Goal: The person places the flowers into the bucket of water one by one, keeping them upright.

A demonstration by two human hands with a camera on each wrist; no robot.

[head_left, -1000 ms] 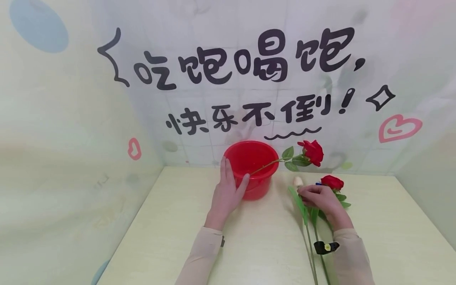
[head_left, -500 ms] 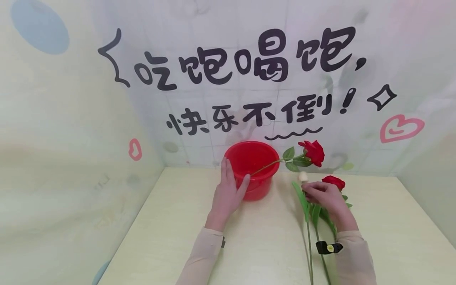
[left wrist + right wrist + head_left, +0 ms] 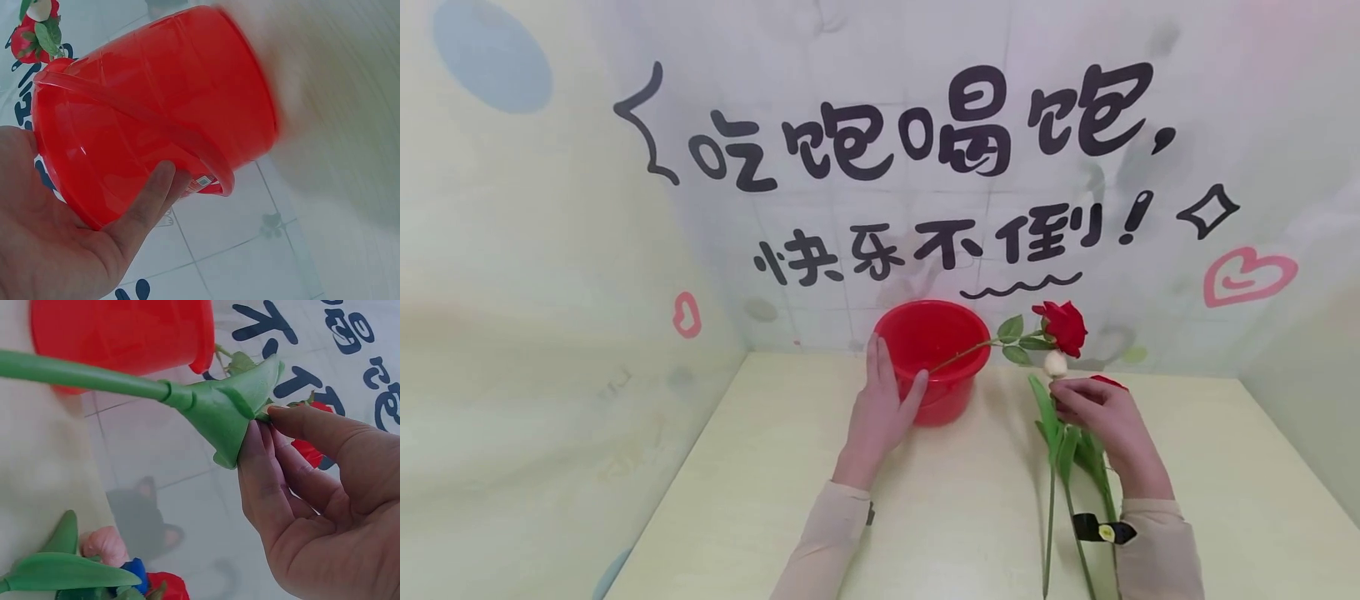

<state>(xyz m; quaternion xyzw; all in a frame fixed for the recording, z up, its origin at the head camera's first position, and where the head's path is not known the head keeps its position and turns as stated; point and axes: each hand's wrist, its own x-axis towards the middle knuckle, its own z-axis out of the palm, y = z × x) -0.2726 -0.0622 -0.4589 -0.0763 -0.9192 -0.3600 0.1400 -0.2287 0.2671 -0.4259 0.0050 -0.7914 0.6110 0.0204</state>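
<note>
My left hand (image 3: 874,429) rests against the left side of a red plastic bucket (image 3: 947,404), fingers extended and thumb on its front below the rim. In the left wrist view the bucket handle (image 3: 181,131) hangs along its side. A red rose (image 3: 1066,327) leans out of the bucket to the right. My right hand (image 3: 1112,425) pinches an artificial white tulip (image 3: 1056,364) just below its bud, between thumb and fingers. The tulip's green leaf sheath and stem (image 3: 119,385) fill the middle of the right wrist view, extending left from my fingertips.
More flowers lie on the table (image 3: 940,525) at right, partly under my right arm: a red rose (image 3: 170,587), a blue flower (image 3: 134,572) and a pink bud (image 3: 105,545) among green leaves. A printed wall sheet (image 3: 842,250) stands right behind the bucket.
The right hand has moved slightly right and up with the white tulip, whose bud now sits just below the leaning rose. The left hand stays on the bucket.
</note>
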